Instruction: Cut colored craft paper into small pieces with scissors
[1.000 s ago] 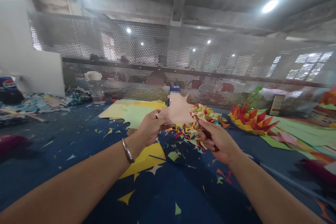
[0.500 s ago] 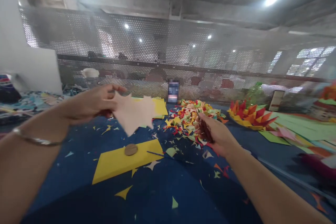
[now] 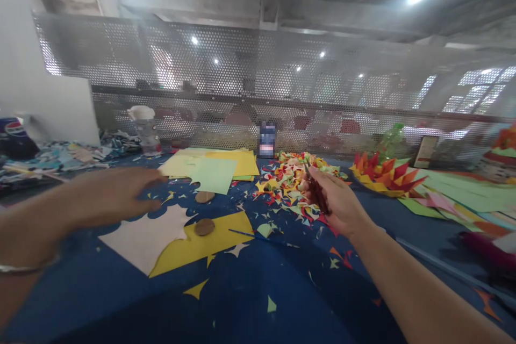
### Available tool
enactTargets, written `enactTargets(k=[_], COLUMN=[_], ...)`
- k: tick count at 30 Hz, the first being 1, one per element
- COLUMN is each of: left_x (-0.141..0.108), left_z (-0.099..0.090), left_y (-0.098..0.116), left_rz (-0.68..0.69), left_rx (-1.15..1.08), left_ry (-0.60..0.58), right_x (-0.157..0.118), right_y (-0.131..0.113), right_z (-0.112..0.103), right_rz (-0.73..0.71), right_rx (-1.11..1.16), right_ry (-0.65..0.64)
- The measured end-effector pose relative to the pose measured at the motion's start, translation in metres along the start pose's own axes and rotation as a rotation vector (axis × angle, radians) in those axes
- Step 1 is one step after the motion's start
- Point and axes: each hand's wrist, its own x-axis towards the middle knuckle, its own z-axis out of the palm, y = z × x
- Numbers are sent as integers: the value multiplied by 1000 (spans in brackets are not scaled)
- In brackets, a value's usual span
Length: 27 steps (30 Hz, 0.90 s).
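My left hand [image 3: 121,193] is blurred, its fingers apart and holding nothing, just above a pale pink paper sheet [image 3: 141,236] with scalloped, cut-out edges. That sheet partly overlaps a yellow paper piece [image 3: 226,234], on which a round brown disc [image 3: 204,227] rests. A second brown disc [image 3: 205,197] shows partly under a light green cut sheet [image 3: 215,173]. On the other side, my right hand [image 3: 341,201] grips scissors [image 3: 319,196] with dark reddish handles, blades pointing up and away beside a heap of coloured paper scraps [image 3: 288,177].
Stacked yellow paper [image 3: 244,164] and a phone [image 3: 267,140] are at the back. A red-orange paper flower form [image 3: 387,174], green bottle [image 3: 393,142] and paper sheets [image 3: 459,191] sit right. Blue scraps [image 3: 68,156] and a cup [image 3: 145,129] are left. A thin stick [image 3: 241,234] lies centrally.
My left hand has moved left and down and let go of the pink paper, which is now lower, over the yellow piece's left end. My right hand has hardly moved.
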Motion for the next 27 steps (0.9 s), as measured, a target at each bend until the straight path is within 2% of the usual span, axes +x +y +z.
enactTargets(k=[1,2,4,6,9,12,14,17,22,27], left_x=[2,3,1,-1,0,10,26,58,101,123], left_z=[20,43,98,152,214,243,246,235,197,142], left_y=[24,49,93,126,154,166,166,155,137,122], left_rz=[48,98,157,134,-54,-42,-13,40,114,175], left_rx=[55,9,-239,-545,-859,-892,-834,-683,-513,-323], left_ry=[-44,-111,-301,-454,-581,-698,-720,-692,-464,-165], right_x=[-1,-2,-3,-5,-6,-5,-3,1,7,5], right_y=[-1,-2,-5,-7,-11,-13,-17,-25,-30,-20], right_z=[1,1,3,4,5,3,-2,-12,-25,-20], right_rz=[-3,-6,-17,-40,-77,-98,-132,-229,-374,-405], right_rx=[5,11,29,54,85,95,101,118,88,-64], right_ry=[-1,0,3,2,-7,11,46,129,231,196])
